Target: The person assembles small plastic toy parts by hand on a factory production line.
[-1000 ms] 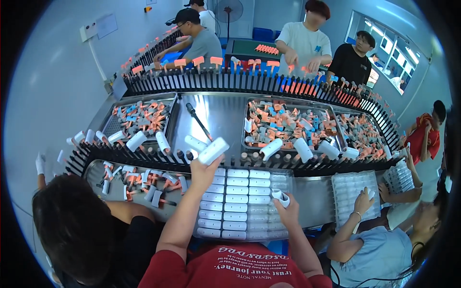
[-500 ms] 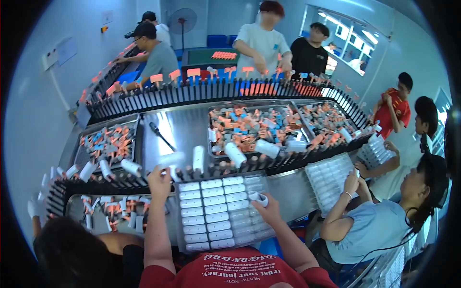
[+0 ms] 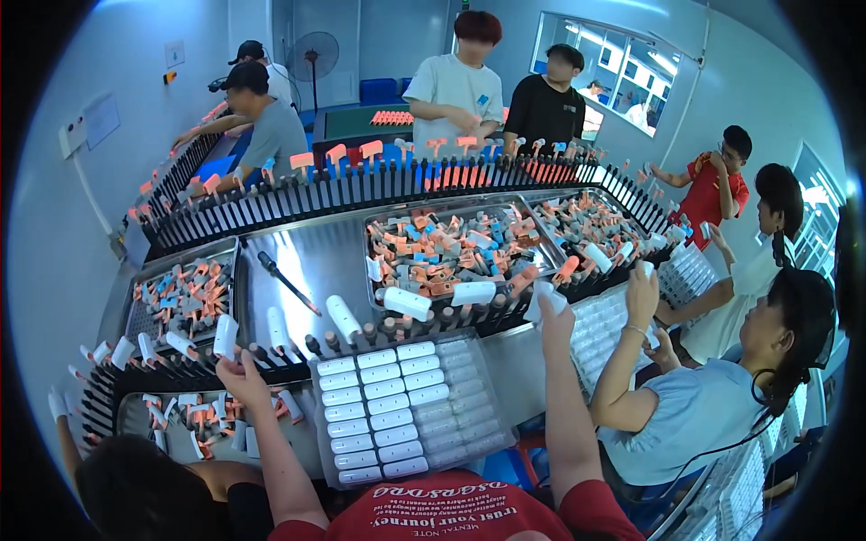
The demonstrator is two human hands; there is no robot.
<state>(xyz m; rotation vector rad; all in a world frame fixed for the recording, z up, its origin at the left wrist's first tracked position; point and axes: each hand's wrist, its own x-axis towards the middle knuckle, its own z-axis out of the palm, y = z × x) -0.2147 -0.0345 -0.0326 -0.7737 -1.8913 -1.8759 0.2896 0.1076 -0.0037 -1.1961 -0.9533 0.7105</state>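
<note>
My left hand [image 3: 242, 379] is raised at the near conveyor. Its fingers pinch the lower end of an upright white plastic cover [image 3: 225, 335]; whether that cover still sits on its peg I cannot tell. Out to the right, past the tray, my right hand [image 3: 557, 317] is closed around another white plastic cover [image 3: 544, 299], partly hidden by the fingers. Between my forearms lies a clear plastic tray [image 3: 487, 444]. White covers [image 3: 397, 435] fill its two left columns and the upper part of the third; the remaining pockets show bare clear plastic.
A near row of black pegs carries white covers [image 3: 343, 317]. Behind it, metal trays hold heaped orange, grey and blue parts [image 3: 442, 248]. A dark rod-shaped tool [image 3: 289, 284] lies on the steel table [image 3: 311, 257]. Co-workers sit close on both sides, one at another clear tray [image 3: 600, 329].
My left hand has moved left and down to a different white cover. My right hand has swung up and right, off the tray, with a white cover in it.
</note>
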